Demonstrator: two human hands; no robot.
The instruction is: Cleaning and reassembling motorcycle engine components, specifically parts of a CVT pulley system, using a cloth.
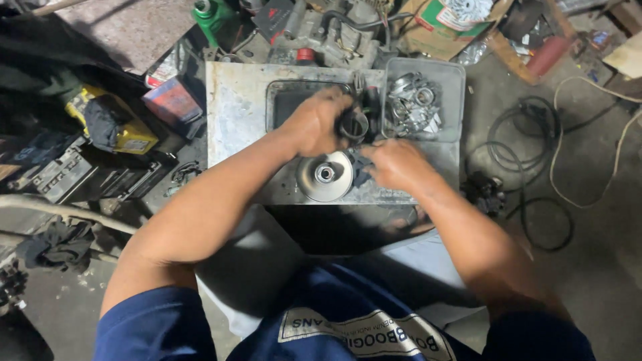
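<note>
Left hand (314,124) is wrapped around a short dark ring-shaped part (354,126), fingers closed on its outer wall, open bore facing up toward the camera. Held that way, the inside looks easy to see and reach. The part sits in the air just above the metal tray (234,107), at about 12 o'clock from the disc (325,175).

Right hand (394,164) lies lower, at 4 o'clock from the ring part, fingers curled and pressed onto a dark rag (361,170) at the disc's right edge. Whether it actually pinches the rag or just rests on it cannot be told; the fingertips are blurred.

The disc is a round silver piece with a hub in the middle, lying flat on the tray, right under both hands, probably kept close for reach.

At 2 o'clock from the hands, a grey plastic tub (455,73) holds a heap of bright metal parts (411,107), likely keeping the loose bits together and off the floor.

Further out: engine assembly (334,33) at 12 o'clock beyond the tray, yellow box (134,137) at 9 o'clock, black cables (528,140) looped on the floor at 3 o'clock.
</note>
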